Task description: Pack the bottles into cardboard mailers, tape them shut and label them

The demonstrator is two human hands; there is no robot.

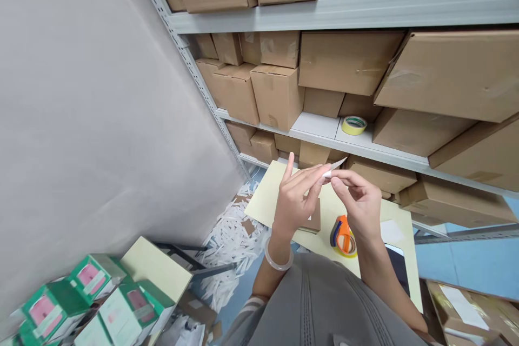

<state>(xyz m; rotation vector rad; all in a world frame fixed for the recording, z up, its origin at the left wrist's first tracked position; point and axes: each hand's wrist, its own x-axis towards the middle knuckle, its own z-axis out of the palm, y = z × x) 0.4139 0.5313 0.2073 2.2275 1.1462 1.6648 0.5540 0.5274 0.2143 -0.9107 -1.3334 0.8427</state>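
Observation:
A small white slip of paper (337, 164) is pinched between both my hands above the table (259, 194). My left hand (298, 194), with a pale bangle at the wrist, grips its near end between thumb and fingers. Thumb and forefinger of my right hand (359, 203) close on the slip from the other side. Whether it is a label or plain paper I cannot tell. Beneath my left hand lies a small brown cardboard box (314, 219), partly hidden. An orange tape dispenser (343, 232) with a roll of tape rests on the table near my right wrist.
A dark-screened device (398, 267) and a white paper sheet (391, 231) lie right of my forearm. Shelving (344, 11) full of cardboard boxes stands ahead, with a yellow tape roll (354, 125) on it. Paper strips (233, 243) cover the floor at left, near green boxes (57, 308).

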